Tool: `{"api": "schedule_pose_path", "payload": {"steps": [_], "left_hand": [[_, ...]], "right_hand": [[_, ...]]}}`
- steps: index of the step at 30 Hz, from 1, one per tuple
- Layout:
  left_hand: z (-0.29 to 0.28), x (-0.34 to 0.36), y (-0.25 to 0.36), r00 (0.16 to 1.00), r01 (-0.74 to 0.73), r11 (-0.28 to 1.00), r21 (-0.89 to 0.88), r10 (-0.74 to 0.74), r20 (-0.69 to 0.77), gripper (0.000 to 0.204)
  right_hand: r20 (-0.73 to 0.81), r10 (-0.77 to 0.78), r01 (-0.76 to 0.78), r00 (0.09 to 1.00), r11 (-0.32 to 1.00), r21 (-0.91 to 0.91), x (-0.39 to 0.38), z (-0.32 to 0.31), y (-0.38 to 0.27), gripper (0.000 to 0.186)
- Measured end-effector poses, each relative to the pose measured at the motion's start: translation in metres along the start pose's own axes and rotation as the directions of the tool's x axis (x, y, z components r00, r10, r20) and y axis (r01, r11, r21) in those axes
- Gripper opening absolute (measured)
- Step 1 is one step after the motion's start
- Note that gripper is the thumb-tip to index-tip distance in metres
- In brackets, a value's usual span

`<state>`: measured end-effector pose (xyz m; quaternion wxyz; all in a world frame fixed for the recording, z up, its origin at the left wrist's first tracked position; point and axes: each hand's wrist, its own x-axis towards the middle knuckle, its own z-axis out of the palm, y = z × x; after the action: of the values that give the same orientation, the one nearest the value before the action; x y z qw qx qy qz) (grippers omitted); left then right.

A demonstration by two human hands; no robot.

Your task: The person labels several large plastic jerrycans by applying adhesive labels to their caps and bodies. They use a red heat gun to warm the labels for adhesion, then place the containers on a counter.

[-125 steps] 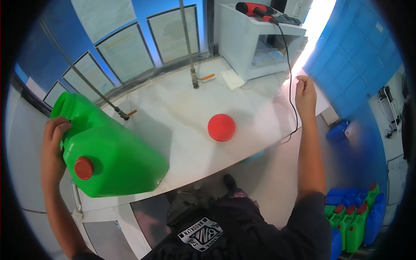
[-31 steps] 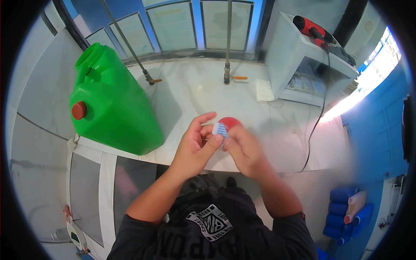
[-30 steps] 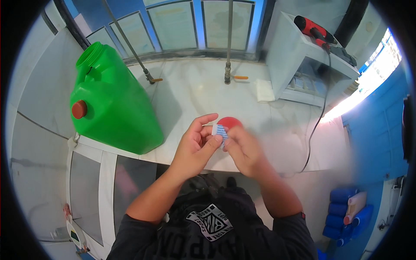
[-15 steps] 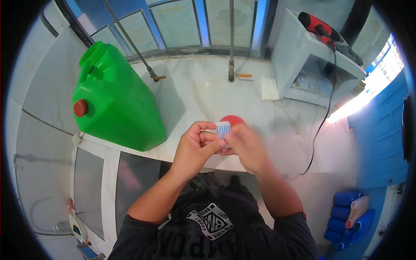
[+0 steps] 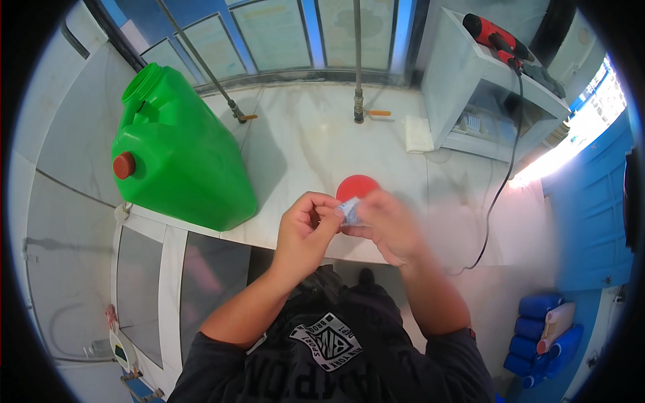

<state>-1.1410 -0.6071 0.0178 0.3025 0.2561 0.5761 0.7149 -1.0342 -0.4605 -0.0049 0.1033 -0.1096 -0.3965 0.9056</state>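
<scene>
We have both hands together over the front edge of the counter (image 5: 396,151). Left hand (image 5: 306,221): thumb and fingers pinched on a small white-and-blue packet (image 5: 350,211), just off the fingertips on its right side. Right hand (image 5: 390,225): fingers curled at the packet's other edge, motion-blurred. We can't tell whether it grips or only touches.

Red lid (image 5: 357,186) is just beyond the fingertips, partly behind the right hand; contact there unclear. Green jerrycan (image 5: 178,161) stands well left of the left hand, wide neck uncovered, small red-brown cap (image 5: 124,165) on its shoulder. Heat gun (image 5: 496,38) is far off, up and right of the right hand; its cord (image 5: 510,161) drops down on that same side, clear of the fingers.

Risks as we judge them: the packet looks thin and creased, so uneven pull between the hands could tear it or flick it loose. We're close to the counter edge, so a slip could put it on the floor. Right knuckles could knock the lid if that hand jerks forward. A wide swing right could catch the cord.
</scene>
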Motion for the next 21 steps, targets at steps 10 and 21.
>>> {"api": "schedule_pose_path", "payload": {"steps": [10, 21], "left_hand": [[-0.002, 0.009, -0.016, 0.955, -0.246, 0.881, 0.404, 0.291, -0.053, 0.008], [-0.040, 0.014, 0.031, 0.904, -0.170, 0.966, 0.197, 0.233, -0.360, 0.018]], "right_hand": [[-0.005, -0.078, 0.073, 0.997, 0.946, -0.317, 0.007, -0.002, -0.010, 0.013], [0.479, -0.576, 0.442, 0.662, -0.217, -0.871, 0.049, -0.004, -0.115, 0.024]]}}
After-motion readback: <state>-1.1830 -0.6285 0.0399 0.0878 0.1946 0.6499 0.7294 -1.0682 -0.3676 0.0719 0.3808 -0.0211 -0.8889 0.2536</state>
